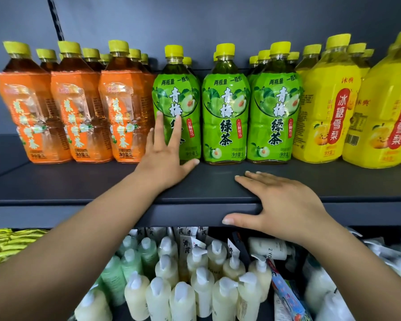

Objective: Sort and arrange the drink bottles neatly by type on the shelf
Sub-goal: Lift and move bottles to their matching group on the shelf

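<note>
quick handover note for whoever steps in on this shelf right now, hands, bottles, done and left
Left hand: open, fingertips on the front of the leftmost green tea bottle, no grip closed.
Right hand: open, flat on the shelf edge, holding nothing.
Bottles: orange tea bottles left, green in the middle, yellow pear drink bottles right, all upright.
Done: types look grouped.
Left: probably even out the green front row; the gaps look uneven.

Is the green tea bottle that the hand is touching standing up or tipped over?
Standing up. The green tea bottle has its yellow cap on top and its base on the shelf; the left hand lies flat against its label.
</note>
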The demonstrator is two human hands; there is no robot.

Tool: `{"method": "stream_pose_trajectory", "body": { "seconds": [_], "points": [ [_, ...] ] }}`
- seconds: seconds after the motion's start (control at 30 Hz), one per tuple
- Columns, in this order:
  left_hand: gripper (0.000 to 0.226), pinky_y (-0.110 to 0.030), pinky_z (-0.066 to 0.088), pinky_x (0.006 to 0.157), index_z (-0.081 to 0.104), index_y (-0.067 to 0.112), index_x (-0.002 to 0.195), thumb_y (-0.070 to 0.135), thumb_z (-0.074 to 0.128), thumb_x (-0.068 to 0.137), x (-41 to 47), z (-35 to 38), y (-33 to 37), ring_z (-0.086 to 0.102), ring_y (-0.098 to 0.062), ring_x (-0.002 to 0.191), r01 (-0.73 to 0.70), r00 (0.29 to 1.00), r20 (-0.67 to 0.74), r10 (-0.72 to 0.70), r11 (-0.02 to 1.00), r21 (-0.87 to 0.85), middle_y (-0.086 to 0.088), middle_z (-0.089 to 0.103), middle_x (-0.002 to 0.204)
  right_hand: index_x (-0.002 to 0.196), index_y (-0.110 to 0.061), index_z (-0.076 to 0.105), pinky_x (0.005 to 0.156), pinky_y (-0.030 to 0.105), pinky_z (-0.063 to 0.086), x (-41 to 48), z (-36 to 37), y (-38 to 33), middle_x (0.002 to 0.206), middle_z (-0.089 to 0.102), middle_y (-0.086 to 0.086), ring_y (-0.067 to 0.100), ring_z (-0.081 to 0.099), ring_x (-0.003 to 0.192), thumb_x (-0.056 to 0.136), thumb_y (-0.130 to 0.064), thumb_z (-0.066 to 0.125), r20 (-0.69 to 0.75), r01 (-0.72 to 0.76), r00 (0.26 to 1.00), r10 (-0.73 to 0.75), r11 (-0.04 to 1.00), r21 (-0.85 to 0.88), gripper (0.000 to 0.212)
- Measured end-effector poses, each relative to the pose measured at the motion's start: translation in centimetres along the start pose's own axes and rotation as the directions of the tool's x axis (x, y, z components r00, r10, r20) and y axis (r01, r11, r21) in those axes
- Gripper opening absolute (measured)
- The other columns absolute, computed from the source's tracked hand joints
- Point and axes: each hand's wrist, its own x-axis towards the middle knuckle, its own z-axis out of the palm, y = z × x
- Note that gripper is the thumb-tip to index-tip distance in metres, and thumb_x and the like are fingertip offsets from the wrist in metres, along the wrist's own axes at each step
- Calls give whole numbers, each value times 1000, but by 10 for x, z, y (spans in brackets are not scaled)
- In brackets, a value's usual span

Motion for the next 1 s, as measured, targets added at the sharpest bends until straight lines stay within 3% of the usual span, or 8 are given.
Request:
{"method": "stream_pose_trajectory", "body": {
  "seconds": [0.17, 0.33, 0.4, 0.53, 0.67, 0.77, 0.87, 1.0],
  "points": [
    [100, -46, 9, 114, -34, 32, 136, 61, 46, 84, 8, 6, -1, -18, -31, 141, 33, 993, 111, -31, 999, -8, -5, -46, 142, 144, -43, 12, 111, 21, 16, 0, 0, 0, 155, 10, -19, 0, 11, 142, 26, -94, -11, 1, 2, 1000, -2, 1000, -29, 131],
    [95, -44, 5, 114, -30, 34, 138, 58, 45, 86, 1, -6, 1, -14, -30, 142, 49, 985, 169, -42, 998, -37, -4, -44, 143, 145, -39, 15, 112, 24, 15, -1, -5, -1, 156, 11, -14, 4, 10, 143, 66, -83, 31, 52, -6, 999, 5, 1000, 19, 93],
    [85, -41, 3, 114, -17, 29, 144, 52, 44, 90, -7, -15, 9, -3, -32, 143, 70, 992, 106, -64, 996, -53, -9, -31, 150, 144, -37, 24, 111, 25, 19, -2, -8, 2, 154, 20, -13, 6, 18, 141, 72, -77, 36, 46, 9, 999, -12, 998, 63, 83],
    [70, -31, 18, 108, 6, 16, 148, 39, 44, 94, -33, -40, 50, 20, -31, 140, 0, 993, -114, -17, 990, -144, -15, 10, 155, 115, -28, 62, 88, 20, 38, -11, -29, 31, 119, 61, -11, 5, 52, 107, 82, -53, 55, -39, -21, 998, 47, 867, 498, 42],
    [43, -28, 39, 86, 49, 23, 132, 39, 47, 92, -49, -52, 113, 55, -26, 111, -91, 978, -205, 39, 963, -254, -3, 61, 122, 93, -27, 67, 81, 22, 38, -33, -53, 95, 95, 61, -12, 7, 54, 96, 85, -42, 59, -126, -28, 986, 113, 843, 537, 19],
    [29, -29, 43, 68, 69, 26, 97, 43, 47, 91, -53, -47, 165, 60, -25, 85, -131, 979, -189, 78, 951, -281, -3, 68, 89, 87, -25, 66, 82, 27, 41, -54, -67, 152, 91, 62, -10, 9, 53, 94, 85, -41, 59, -152, -98, 966, 207, 843, 528, 18],
    [30, -27, 34, 57, 60, 31, 67, 45, 47, 90, -52, -34, 217, 53, -23, 68, -140, 984, -152, 97, 942, -305, 3, 58, 64, 80, -22, 66, 73, 32, 43, -72, -74, 203, 75, 61, -7, 17, 56, 82, 85, -43, 58, -163, -179, 941, 296, 846, 502, 23],
    [34, -29, 36, 56, 68, 21, 74, 45, 49, 89, -43, -16, 261, 54, -21, 68, -130, 986, -145, 83, 929, -348, 1, 62, 68, 89, -19, 67, 74, 34, 47, -80, -75, 251, 90, 66, 2, 19, 58, 86, 85, -50, 54, -184, -247, 915, 358, 860, 447, 34]
  ]
}}
